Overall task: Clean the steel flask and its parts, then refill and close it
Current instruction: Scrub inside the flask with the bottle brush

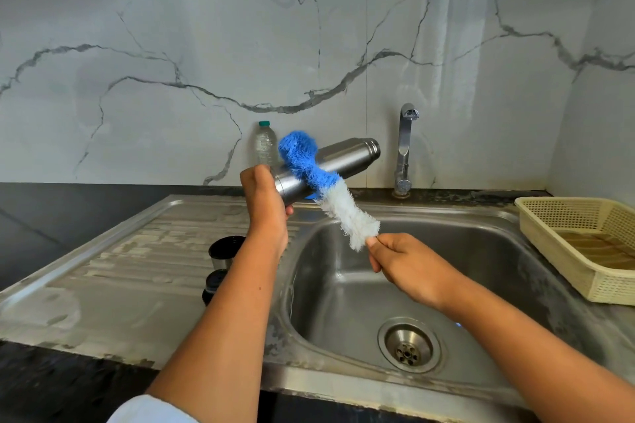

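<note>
My left hand (266, 203) grips the base end of the steel flask (347, 158), held nearly level above the sink's back edge with its open neck pointing right toward the tap. My right hand (409, 264) grips the handle of a bottle brush (323, 182) with blue and white bristles. The blue bristle end lies across the outside of the flask body. On the draining board stand the flask's steel cup (225, 251) and its dark stopper (214, 285), partly hidden behind my left forearm.
The steel sink (347, 288) with its drain (409, 348) lies below the hands. A tap (405, 148) stands at the back. A clear plastic bottle (265, 144) stands against the marble wall. A cream plastic basket (580, 247) sits right of the sink.
</note>
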`<action>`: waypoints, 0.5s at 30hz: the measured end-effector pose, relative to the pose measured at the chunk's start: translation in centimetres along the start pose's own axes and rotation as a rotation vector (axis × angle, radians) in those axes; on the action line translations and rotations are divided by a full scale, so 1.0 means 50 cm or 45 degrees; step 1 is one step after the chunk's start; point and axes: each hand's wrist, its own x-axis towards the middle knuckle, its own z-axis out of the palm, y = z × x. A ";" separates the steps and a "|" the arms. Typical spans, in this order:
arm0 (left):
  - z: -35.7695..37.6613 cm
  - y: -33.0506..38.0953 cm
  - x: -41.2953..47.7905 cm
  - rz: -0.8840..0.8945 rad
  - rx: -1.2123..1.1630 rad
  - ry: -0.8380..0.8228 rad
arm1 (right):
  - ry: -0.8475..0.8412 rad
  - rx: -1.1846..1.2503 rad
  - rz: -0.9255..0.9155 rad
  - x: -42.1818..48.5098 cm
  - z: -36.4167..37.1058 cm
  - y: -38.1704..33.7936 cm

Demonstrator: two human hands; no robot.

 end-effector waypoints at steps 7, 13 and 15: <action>-0.017 0.015 0.009 0.027 0.002 0.041 | 0.016 -0.010 0.081 -0.005 -0.033 0.031; -0.033 0.019 0.017 0.057 0.014 0.111 | 0.020 -0.001 0.096 0.000 -0.041 0.037; -0.045 0.026 0.024 0.067 0.012 0.136 | 0.024 -0.001 0.125 -0.004 -0.050 0.042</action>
